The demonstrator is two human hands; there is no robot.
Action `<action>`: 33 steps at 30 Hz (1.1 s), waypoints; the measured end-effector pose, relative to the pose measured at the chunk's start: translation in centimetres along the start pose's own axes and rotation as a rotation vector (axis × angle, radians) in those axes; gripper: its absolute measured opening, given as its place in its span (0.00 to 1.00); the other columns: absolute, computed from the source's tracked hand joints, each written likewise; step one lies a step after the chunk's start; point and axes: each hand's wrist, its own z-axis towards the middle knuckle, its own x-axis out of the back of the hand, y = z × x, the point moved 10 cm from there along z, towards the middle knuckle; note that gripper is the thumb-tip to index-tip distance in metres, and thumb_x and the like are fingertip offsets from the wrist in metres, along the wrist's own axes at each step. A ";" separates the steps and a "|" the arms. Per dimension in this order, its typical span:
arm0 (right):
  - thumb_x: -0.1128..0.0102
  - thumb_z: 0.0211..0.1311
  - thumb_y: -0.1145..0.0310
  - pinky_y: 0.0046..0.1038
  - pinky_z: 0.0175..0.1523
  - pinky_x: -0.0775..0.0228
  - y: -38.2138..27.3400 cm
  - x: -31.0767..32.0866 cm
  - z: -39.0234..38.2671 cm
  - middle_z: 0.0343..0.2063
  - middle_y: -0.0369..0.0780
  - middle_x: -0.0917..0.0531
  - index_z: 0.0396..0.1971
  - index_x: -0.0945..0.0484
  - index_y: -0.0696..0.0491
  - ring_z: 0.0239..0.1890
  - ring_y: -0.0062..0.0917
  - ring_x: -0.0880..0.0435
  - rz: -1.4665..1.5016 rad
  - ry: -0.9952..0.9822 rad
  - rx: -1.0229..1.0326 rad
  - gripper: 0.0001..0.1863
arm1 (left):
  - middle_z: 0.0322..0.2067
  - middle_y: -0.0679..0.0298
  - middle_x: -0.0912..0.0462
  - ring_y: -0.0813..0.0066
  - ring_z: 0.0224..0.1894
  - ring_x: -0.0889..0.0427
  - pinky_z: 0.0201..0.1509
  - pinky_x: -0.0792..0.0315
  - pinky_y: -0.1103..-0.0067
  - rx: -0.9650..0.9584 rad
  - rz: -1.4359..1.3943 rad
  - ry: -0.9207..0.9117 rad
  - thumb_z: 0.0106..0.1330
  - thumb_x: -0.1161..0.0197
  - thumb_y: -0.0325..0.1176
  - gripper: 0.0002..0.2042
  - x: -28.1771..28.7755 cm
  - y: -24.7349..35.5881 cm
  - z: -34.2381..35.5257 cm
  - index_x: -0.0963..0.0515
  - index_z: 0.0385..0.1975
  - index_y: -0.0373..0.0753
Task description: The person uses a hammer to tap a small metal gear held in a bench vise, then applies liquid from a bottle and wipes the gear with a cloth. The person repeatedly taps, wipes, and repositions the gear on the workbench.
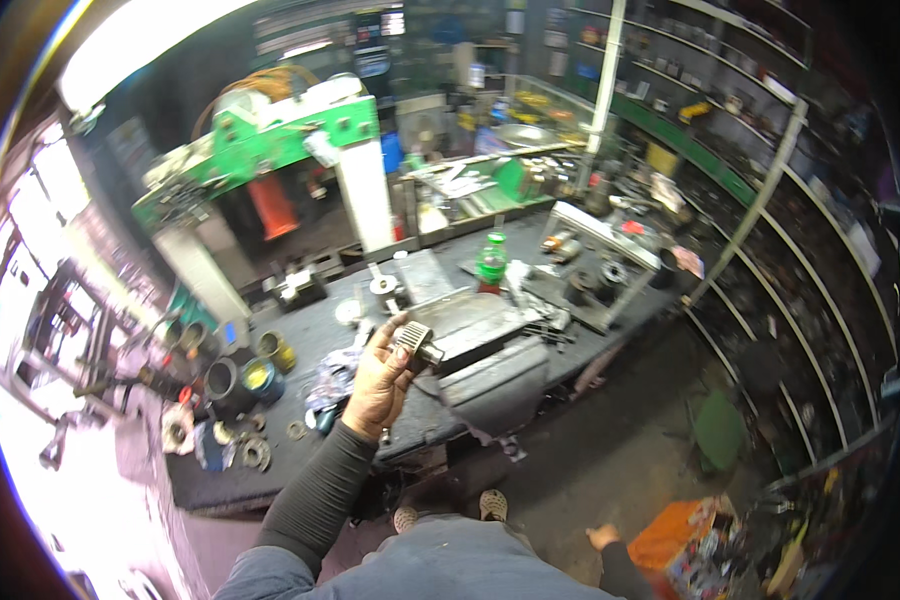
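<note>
Over the near edge of the workbench, my left hand is raised with its fingers closed round a toothed metal gear. A short bright shaft end sticks out of the gear to the right. Just beyond it on the bench stands a round metal part with an upright stem. To the right of the gear lies a flat metal plate. My right hand hangs low at my side, away from the bench. It is small and blurred, so its fingers cannot be made out.
A green press frame stands at the back left. A green bottle is on the bench beyond the plate. Cans and metal rings crowd the left end. Shelves line the right, with an orange item below.
</note>
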 end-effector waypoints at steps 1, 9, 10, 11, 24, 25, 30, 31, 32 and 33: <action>0.27 0.70 0.41 0.43 0.63 0.15 3.7 -1.7 1.6 0.59 0.59 0.10 0.59 0.12 0.66 0.58 0.51 0.07 -0.044 -0.025 -0.016 0.39 | 0.63 0.51 0.14 0.59 0.63 0.11 0.71 0.17 0.66 -0.024 -0.193 -0.008 0.73 0.19 0.41 0.42 0.5 0.0 -1.1 0.36 0.81 0.37; 0.27 0.69 0.39 0.41 0.74 0.25 0.5 -12.4 10.6 0.67 0.57 0.14 0.64 0.14 0.62 0.73 0.49 0.16 -0.444 -0.492 0.229 0.41 | 0.64 0.60 0.13 0.67 0.64 0.12 0.70 0.19 0.67 -0.088 -0.246 0.374 0.76 0.23 0.39 0.35 7.6 -1.0 -15.5 0.30 0.79 0.42; 0.26 0.69 0.42 0.40 0.75 0.25 -4.4 -11.6 10.6 0.67 0.57 0.14 0.65 0.14 0.62 0.72 0.49 0.16 -0.385 -0.450 0.347 0.39 | 0.64 0.61 0.12 0.68 0.63 0.12 0.69 0.19 0.67 -0.107 -0.201 0.442 0.76 0.24 0.38 0.33 8.9 -1.2 -18.1 0.29 0.78 0.43; 0.27 0.70 0.44 0.40 0.75 0.25 -7.5 -10.6 11.5 0.67 0.57 0.14 0.66 0.14 0.61 0.72 0.48 0.15 -0.450 -0.362 0.446 0.37 | 0.62 0.65 0.11 0.71 0.61 0.11 0.66 0.18 0.69 -0.097 -0.244 0.518 0.78 0.25 0.38 0.28 9.7 -2.0 -20.3 0.26 0.75 0.43; 0.32 0.76 0.47 0.42 0.77 0.27 -33.7 -11.4 -2.6 0.71 0.52 0.16 0.72 0.18 0.55 0.75 0.47 0.19 -0.558 -0.509 0.750 0.34 | 0.59 0.59 0.14 0.74 0.56 0.15 0.60 0.20 0.74 0.159 0.139 1.293 0.73 0.21 0.32 0.37 20.6 -3.0 -43.7 0.31 0.79 0.31; 0.32 0.77 0.46 0.42 0.78 0.28 -34.1 -11.6 -3.4 0.71 0.53 0.16 0.72 0.18 0.55 0.75 0.47 0.19 -0.526 -0.480 0.720 0.34 | 0.57 0.59 0.13 0.74 0.53 0.14 0.57 0.19 0.75 0.181 0.185 1.289 0.73 0.21 0.30 0.37 21.7 -2.2 -43.9 0.31 0.78 0.30; 0.29 0.74 0.50 0.41 0.75 0.24 -34.4 -12.2 -4.3 0.66 0.53 0.13 0.72 0.19 0.59 0.70 0.46 0.14 -0.291 -0.341 0.607 0.35 | 0.55 0.53 0.10 0.66 0.57 0.10 0.66 0.17 0.69 0.226 0.711 1.069 0.59 0.13 0.27 0.37 27.6 0.6 -41.6 0.23 0.69 0.26; 0.29 0.74 0.51 0.41 0.75 0.24 -33.9 -11.9 -4.3 0.66 0.53 0.12 0.72 0.19 0.59 0.70 0.46 0.14 -0.236 -0.313 0.577 0.35 | 0.56 0.52 0.10 0.65 0.58 0.10 0.67 0.18 0.69 0.288 0.705 1.009 0.57 0.13 0.27 0.38 28.1 0.7 -40.0 0.23 0.68 0.26; 0.29 0.74 0.51 0.41 0.74 0.24 -33.4 -11.1 -4.6 0.66 0.54 0.12 0.72 0.20 0.59 0.70 0.46 0.14 -0.161 -0.270 0.555 0.35 | 0.56 0.51 0.09 0.63 0.59 0.10 0.68 0.18 0.68 0.319 0.870 0.918 0.56 0.13 0.29 0.38 28.1 1.6 -37.8 0.22 0.68 0.27; 0.29 0.74 0.51 0.41 0.74 0.24 -32.4 -10.5 -5.0 0.65 0.54 0.12 0.72 0.20 0.59 0.69 0.46 0.13 -0.086 -0.231 0.532 0.35 | 0.57 0.49 0.09 0.60 0.60 0.10 0.69 0.19 0.67 0.354 1.034 0.802 0.56 0.12 0.29 0.38 26.6 2.9 -34.5 0.21 0.68 0.27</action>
